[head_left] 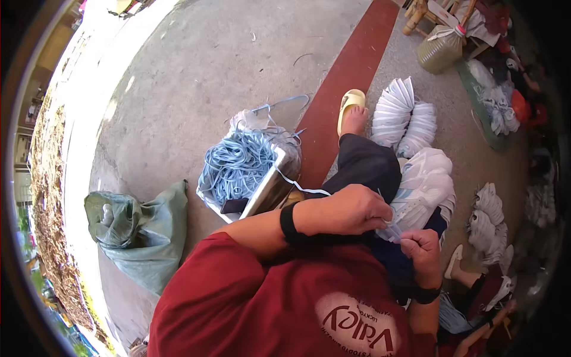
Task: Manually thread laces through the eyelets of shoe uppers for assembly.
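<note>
My left hand (pixel 360 209) is closed in a pinch over my lap, and my right hand (pixel 422 250) is pinched just to its right. Between them stretches a small pale, whitish piece (pixel 389 232), gripped from both sides; its exact kind is unclear. White shoe uppers (pixel 425 178) with light blue marks rest on my lap just beyond the hands. To the left, a white-rimmed basket (pixel 264 181) holds a heap of tangled light blue laces (pixel 241 160). One pale lace (pixel 303 189) runs from it toward my left forearm, where its end is hidden.
Stacked white uppers (pixel 394 113) stand past my lap, near my foot in a yellow slipper (pixel 350 101). A green sack (pixel 148 232) lies at left. Far right are a large jug (pixel 440 50) and more stacked uppers (pixel 488 226). Another person's arm (pixel 493 324) shows at lower right.
</note>
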The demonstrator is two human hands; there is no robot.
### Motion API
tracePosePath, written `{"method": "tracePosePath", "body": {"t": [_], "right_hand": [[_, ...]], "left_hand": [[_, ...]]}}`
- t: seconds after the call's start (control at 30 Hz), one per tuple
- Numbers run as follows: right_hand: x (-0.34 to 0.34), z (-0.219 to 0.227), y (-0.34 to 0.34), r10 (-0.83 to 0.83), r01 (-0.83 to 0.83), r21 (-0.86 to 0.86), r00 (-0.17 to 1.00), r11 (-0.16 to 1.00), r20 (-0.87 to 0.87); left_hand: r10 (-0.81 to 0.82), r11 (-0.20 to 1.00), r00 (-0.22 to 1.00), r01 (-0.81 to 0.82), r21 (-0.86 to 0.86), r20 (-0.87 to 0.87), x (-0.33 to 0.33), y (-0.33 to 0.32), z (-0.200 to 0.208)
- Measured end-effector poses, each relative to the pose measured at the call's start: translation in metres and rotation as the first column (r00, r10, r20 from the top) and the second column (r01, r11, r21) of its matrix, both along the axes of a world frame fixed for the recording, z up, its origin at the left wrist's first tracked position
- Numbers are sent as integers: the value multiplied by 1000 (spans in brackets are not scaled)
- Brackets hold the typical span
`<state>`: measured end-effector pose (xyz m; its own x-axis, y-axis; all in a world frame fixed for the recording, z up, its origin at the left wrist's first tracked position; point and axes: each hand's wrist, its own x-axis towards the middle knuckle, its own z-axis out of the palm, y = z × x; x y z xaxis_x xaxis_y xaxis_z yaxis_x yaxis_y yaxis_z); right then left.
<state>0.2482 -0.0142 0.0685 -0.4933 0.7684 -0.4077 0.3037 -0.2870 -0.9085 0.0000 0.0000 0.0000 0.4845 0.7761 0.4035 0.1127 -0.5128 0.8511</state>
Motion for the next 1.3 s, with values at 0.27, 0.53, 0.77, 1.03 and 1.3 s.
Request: {"method": "tracePosePath", "body": {"t": [0.27, 0.53, 0.77, 1.03, 1.3], "right_hand": [[55, -8, -9, -112, 80, 275, 988, 958, 103], [43, -22, -9, -34, -11, 357, 992, 934, 119], [40, -26, -11, -79, 17, 422, 988, 906, 130], [52, -59, -4, -199, 212, 284, 977, 935, -77], [65, -105, 36, -560, 369, 629, 818, 685, 130]], "left_hand": [[433, 890, 754, -443, 105, -494, -26, -8, -37], [257, 966, 899, -225, 128, -355, 61, 1, 12], [-210, 954, 967, 169, -246, -147, 105, -1, 39], [-379, 664, 925, 271, -697, -2, 102, 30, 24], [-17, 931, 989, -37, -364, -144, 129, 62, -28]]}}
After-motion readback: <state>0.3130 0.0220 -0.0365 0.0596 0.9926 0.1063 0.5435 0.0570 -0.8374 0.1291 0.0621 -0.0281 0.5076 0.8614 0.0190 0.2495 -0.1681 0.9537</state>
